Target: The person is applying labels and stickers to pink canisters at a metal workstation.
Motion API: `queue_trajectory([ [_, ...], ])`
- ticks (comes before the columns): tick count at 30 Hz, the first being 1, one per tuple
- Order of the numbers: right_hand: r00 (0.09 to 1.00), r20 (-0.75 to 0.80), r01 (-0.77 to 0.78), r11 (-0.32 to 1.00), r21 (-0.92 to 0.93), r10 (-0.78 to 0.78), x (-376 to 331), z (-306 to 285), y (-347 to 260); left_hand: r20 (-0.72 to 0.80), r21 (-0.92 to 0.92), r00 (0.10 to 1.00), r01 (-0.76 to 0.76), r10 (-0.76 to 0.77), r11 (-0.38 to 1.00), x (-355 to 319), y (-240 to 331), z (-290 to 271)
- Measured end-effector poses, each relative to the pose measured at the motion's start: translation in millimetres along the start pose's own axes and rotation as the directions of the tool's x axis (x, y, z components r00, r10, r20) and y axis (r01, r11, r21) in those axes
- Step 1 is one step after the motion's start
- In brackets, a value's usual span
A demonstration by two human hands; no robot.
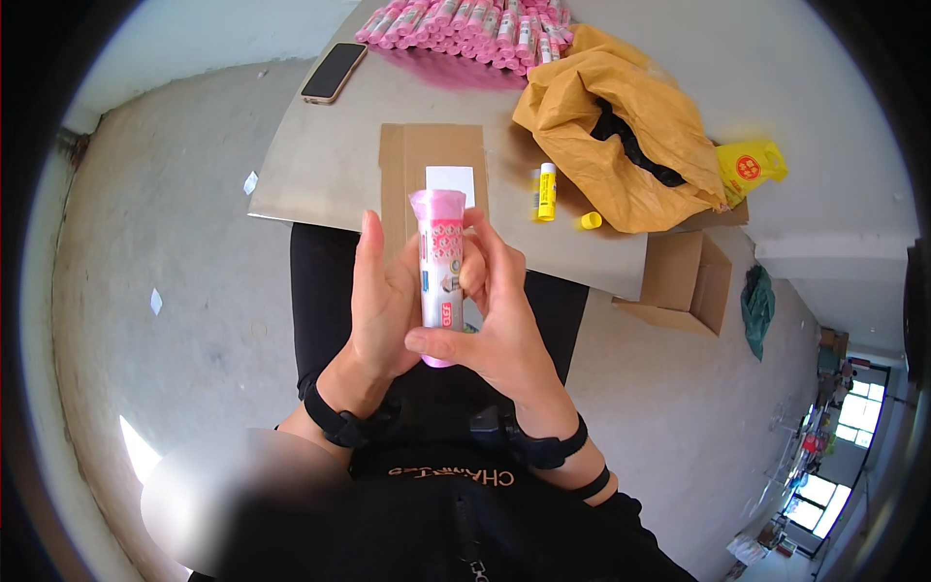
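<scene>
A roll of pink plastic bags [447, 257] with a white and pink printed wrapper stands upright in front of my chest. My right hand [499, 325] grips it from the right, with the thumb across its lower end and the fingers bent around its side and back. Along its left side lies my left hand [380, 310], palm against or very near the roll. The left thumb points up, apart from the roll; the other left fingers are mostly hidden behind it. Beyond the hands, a white paper slip [451, 178] rests on a flat brown cardboard piece [401, 160].
On the grey table [315, 184] are a phone [335, 73], a pile of similar pink rolls [475, 29], an uncapped yellow glue stick [547, 194], its cap [590, 221] and an orange-yellow sack [562, 107]. At right stand an open cardboard box [679, 281] and a green bag [757, 306].
</scene>
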State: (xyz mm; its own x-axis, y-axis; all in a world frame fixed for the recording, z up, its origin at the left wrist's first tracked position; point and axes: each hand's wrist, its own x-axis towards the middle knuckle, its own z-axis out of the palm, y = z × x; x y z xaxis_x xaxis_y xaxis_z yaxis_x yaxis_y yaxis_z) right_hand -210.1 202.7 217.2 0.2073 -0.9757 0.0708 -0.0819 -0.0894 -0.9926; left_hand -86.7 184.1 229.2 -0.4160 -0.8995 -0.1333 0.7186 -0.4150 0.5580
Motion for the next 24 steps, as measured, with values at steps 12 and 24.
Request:
queue_trajectory([
  [12, 0.937, 0.113, -0.333, 0.943, 0.013, 0.329, -6, -6, -24, -0.058, 0.364, 0.989, -0.104, 0.134, 0.926, 0, -4, -8],
  [24, 0.909, 0.139, -0.416, 0.828, 0.375, 0.393, 6, 10, -5, -0.249, 0.429, 0.964, 0.193, -0.090, 0.883, 15, 12, -11],
])
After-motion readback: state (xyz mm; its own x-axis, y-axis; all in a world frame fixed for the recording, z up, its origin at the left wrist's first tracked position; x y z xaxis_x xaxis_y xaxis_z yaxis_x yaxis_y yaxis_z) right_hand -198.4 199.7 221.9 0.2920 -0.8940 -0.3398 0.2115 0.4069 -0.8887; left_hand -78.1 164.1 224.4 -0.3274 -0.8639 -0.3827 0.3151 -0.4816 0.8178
